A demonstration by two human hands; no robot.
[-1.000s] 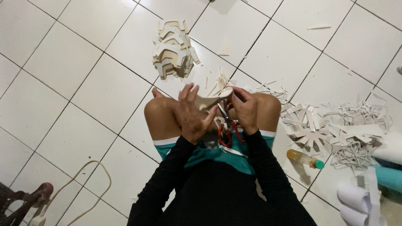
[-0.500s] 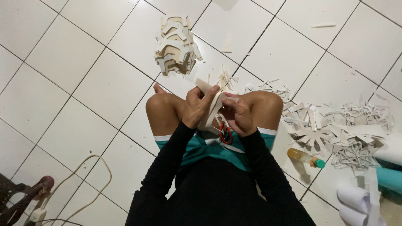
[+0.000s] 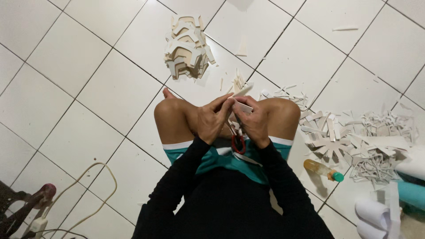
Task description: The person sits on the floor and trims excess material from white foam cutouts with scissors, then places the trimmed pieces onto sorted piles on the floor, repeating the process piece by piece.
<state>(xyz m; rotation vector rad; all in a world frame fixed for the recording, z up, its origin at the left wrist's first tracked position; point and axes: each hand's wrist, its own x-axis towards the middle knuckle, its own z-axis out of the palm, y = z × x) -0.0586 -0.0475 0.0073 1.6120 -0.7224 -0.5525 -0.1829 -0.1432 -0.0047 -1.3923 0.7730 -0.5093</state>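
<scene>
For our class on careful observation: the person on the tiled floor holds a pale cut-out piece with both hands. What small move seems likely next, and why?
Probably trimming the piece: left hand and right hand pinch it above the lap, with red-handled scissors hanging just below and scraps nearby.

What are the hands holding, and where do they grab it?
Both the left hand and right hand pinch a pale card cut-out by its lower edges.

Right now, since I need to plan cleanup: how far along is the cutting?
Done: a stack of cut shapes lies ahead on the floor, and offcuts pile beside the right knee. In hand: the left hand and right hand hold one pale piece; red-handled scissors hang below. What is left cannot be told.
</scene>
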